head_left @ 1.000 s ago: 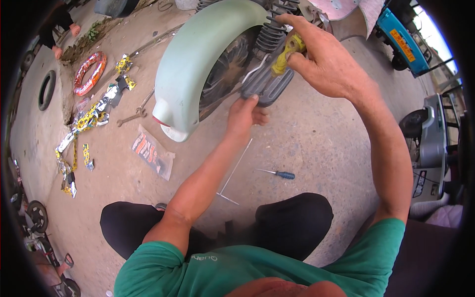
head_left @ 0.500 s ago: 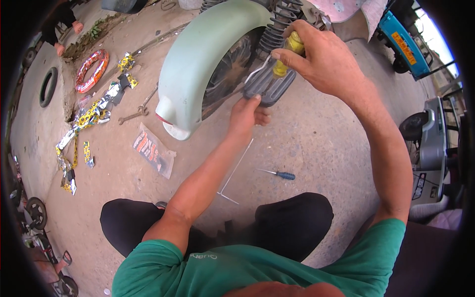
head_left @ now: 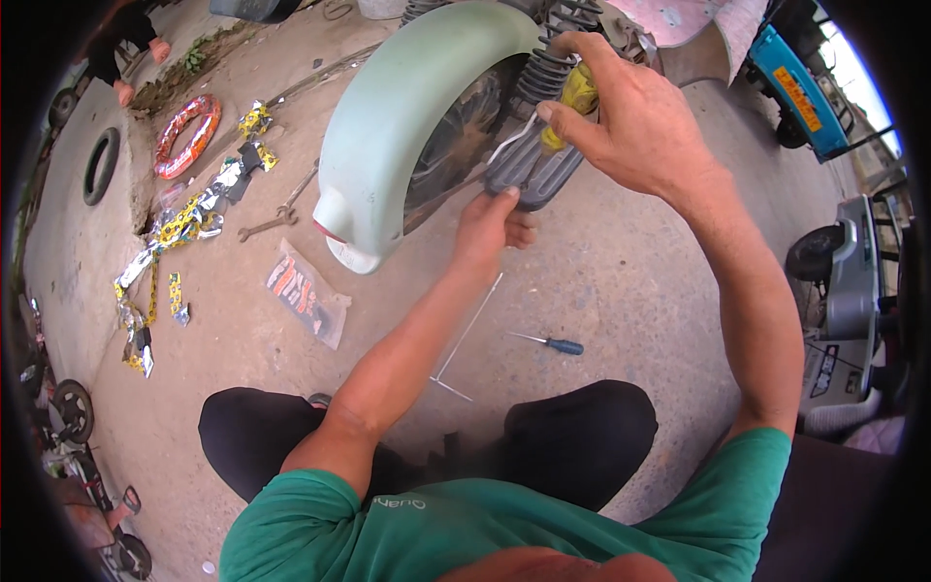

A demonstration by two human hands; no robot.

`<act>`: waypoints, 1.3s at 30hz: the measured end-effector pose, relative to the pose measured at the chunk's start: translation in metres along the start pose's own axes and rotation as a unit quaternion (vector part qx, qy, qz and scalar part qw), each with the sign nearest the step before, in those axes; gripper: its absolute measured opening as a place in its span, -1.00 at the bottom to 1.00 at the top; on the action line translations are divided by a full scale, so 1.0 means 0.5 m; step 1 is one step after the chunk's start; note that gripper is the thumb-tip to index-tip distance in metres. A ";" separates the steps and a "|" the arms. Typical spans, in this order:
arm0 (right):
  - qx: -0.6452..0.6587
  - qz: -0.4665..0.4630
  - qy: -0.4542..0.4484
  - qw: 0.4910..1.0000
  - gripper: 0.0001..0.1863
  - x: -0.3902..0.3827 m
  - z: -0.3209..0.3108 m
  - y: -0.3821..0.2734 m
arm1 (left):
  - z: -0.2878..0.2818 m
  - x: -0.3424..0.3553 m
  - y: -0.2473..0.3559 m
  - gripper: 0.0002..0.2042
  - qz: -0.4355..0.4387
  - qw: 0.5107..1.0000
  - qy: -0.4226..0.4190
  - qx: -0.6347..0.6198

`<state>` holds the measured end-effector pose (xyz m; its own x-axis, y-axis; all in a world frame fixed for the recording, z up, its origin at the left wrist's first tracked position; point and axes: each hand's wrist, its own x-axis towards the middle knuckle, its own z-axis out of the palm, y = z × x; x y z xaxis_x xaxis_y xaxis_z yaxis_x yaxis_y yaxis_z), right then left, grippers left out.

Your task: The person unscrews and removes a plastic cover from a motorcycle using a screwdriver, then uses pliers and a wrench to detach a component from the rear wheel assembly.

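My left hand (head_left: pixel 490 233) holds a dark grey rubber-topped pad, like a footrest (head_left: pixel 533 179), from below, thumb on its near end. My right hand (head_left: pixel 640 131) is closed round a yellow part (head_left: pixel 580 89) above that pad; the part is half hidden by my fingers, with my thumb beside a bent silver bar (head_left: pixel 514 136). Just behind stands a black coil spring (head_left: pixel 545 73). A pale green rear fender (head_left: pixel 373 126) arches over a wheel (head_left: pixel 446 141) to the left of my hands.
Screwdriver (head_left: pixel 562 345), T-shaped wrench (head_left: pixel 465 330), spanner (head_left: pixel 267 225), plastic bag (head_left: pixel 303 291), torn wrappers (head_left: pixel 184 225), wrapped ring (head_left: pixel 184 136) and tyre (head_left: pixel 100 165) lie around. A person's hand (head_left: pixel 160 48) shows upper left; vehicles (head_left: pixel 839 291) stand right.
My right thumb has moved leftward across the yellow part toward the silver bar, and its fingers shifted. My left hand keeps its hold. The whole scene sits slightly further right in view.
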<state>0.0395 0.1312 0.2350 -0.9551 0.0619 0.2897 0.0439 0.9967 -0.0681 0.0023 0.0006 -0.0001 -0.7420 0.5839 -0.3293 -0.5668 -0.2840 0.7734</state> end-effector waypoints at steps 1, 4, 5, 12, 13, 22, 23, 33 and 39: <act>0.041 -0.080 0.078 0.993 -0.55 0.003 0.013 0.018 | 0.001 0.000 0.000 -0.74 0.000 1.000 -0.004 0.000; 0.083 -0.174 0.134 0.972 -0.54 0.009 0.018 0.031 | 0.002 -0.002 0.003 -0.73 0.001 1.000 -0.010 -0.002; 0.086 -0.188 0.113 0.972 -0.53 0.010 0.017 0.030 | 0.003 -0.003 0.004 -0.74 0.001 1.000 -0.011 -0.004; -0.020 0.036 -0.037 0.998 -0.48 0.001 -0.021 -0.003 | -0.002 -0.001 -0.005 -0.71 0.004 1.000 -0.014 0.011; 0.008 -0.051 0.040 0.998 -0.48 0.000 -0.005 0.015 | -0.002 -0.002 -0.005 -0.71 0.005 1.000 -0.016 0.011; -0.017 -0.004 -0.017 1.000 -0.46 -0.002 -0.011 0.018 | -0.003 -0.002 -0.010 -0.69 -0.002 1.000 -0.016 0.022; 0.007 -0.028 0.028 0.999 -0.49 -0.008 -0.005 0.026 | -0.003 -0.002 -0.011 -0.69 -0.005 1.000 -0.016 0.027; -0.002 0.027 -0.031 0.999 -0.48 -0.001 -0.015 0.009 | 0.003 -0.013 -0.025 -0.65 -0.014 0.999 -0.031 0.005; 0.072 -0.134 0.063 0.986 -0.50 0.001 -0.002 0.034 | -0.013 -0.021 -0.039 -0.63 -0.018 0.997 -0.062 0.044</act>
<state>0.0399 0.1482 0.2350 -0.8823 -0.1880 0.4315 -0.2560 0.9610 -0.1049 0.0188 -0.0047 -0.0154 -0.6681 0.6842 -0.2924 -0.5549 -0.1964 0.8084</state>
